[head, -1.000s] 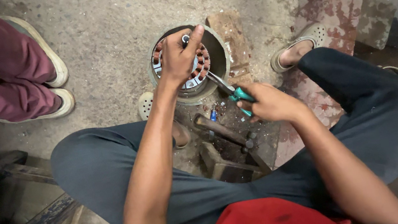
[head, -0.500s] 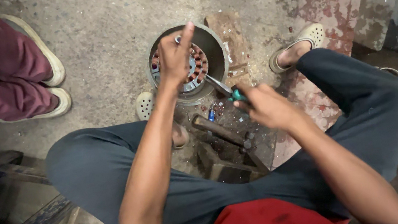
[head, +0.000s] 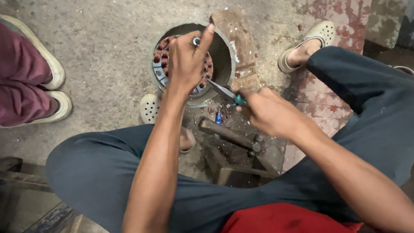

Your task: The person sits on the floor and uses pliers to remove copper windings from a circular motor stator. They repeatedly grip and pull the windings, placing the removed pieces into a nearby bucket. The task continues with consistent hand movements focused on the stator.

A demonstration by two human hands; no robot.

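A round metal motor stator (head: 225, 60) with copper windings inside stands on the concrete floor between my feet. My left hand (head: 187, 61) rests on top of it, fingers curled over the windings and pinching something small that I cannot make out. My right hand (head: 270, 113) is closed around the green handle of a screwdriver (head: 226, 93), whose shaft points up and left into the stator beneath my left hand.
A hammer (head: 229, 135) lies on the floor between my knees. A worn wooden block (head: 237, 39) leans by the stator's right side. Another person's legs and pale shoes (head: 49, 72) stand at upper left. Dark wooden and metal frames (head: 15, 229) sit at lower left.
My right hand has slid the screwdriver slightly deeper toward the stator. My left hand has stayed on the windings, with its fingers shifted a little.
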